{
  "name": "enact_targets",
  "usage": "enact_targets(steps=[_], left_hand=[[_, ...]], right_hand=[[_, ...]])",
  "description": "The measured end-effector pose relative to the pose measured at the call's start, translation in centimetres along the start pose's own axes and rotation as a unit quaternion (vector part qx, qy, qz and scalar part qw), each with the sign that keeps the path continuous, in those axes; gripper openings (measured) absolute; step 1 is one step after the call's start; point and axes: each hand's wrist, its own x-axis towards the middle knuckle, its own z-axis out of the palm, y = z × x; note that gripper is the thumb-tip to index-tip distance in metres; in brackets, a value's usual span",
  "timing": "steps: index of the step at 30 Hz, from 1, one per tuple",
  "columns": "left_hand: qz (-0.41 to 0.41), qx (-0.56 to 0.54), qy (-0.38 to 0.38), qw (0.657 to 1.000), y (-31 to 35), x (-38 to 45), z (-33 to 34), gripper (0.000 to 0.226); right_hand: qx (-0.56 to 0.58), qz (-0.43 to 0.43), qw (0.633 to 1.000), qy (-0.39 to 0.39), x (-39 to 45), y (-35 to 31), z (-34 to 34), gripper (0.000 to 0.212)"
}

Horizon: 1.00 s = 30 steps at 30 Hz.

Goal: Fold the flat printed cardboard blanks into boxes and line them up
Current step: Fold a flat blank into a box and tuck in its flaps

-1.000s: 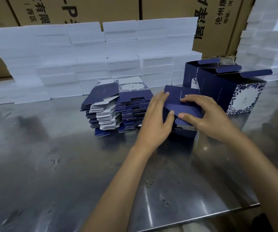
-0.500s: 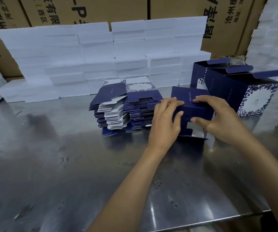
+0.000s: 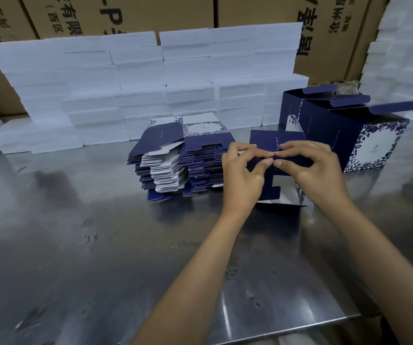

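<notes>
Two bare forearms reach forward over a scuffed steel bench [image 3: 76,245]. The left hand [image 3: 242,180] and right hand [image 3: 317,175] meet at their fingertips, fingers [image 3: 255,151] curled, each hand pinching the top fold of a navy blank [image 3: 278,141] between thumb and forefingers. The blank stands partly opened directly under the fingers, its lower flaps splayed on the bench between the wrists.

Just left of the left fingers sits a stack [image 3: 175,165] of flat blanks, navy outside and white inside, edges fanned unevenly. Just beyond the right fingers stand finished boxes [image 3: 349,135], navy with a floral panel, top flaps up, touching one another in a row.

Past all this, beyond the fingers, white blocks [image 3: 138,83] are piled against brown cartons [image 3: 150,13].

The blank looks light and thin: stiff along its panels, bending readily at the scored creases. It would likely dent if squeezed mid-panel, so the creases and flap edges seem the best places to take hold.
</notes>
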Motion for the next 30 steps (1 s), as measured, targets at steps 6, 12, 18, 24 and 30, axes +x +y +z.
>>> enact_targets(steps=[6, 12, 18, 24, 30], left_hand=[[-0.006, 0.01, -0.028, 1.0, -0.2, -0.2, -0.3, 0.016], [-0.014, 0.006, -0.003, 1.0, -0.3, 0.0, -0.2, 0.011], [-0.012, -0.003, -0.009, 1.0, -0.6, 0.5, -0.7, 0.016], [-0.019, -0.016, -0.003, 1.0, -0.4, 0.6, -1.2, 0.016], [-0.033, -0.038, 0.004, 0.999, -0.5, 0.9, -1.9, 0.017]], right_hand=[[-0.005, 0.002, 1.0, -0.019, -0.3, 0.2, -0.2, 0.023], [0.013, 0.019, 1.0, 0.012, 0.0, -0.1, 0.3, 0.017], [0.049, 0.035, 0.998, -0.013, 0.1, 0.3, -0.7, 0.025], [0.054, 0.049, 0.997, -0.019, 0.2, 0.3, -0.9, 0.027], [0.05, 0.041, 0.997, -0.042, 0.2, 0.6, -1.9, 0.028]])
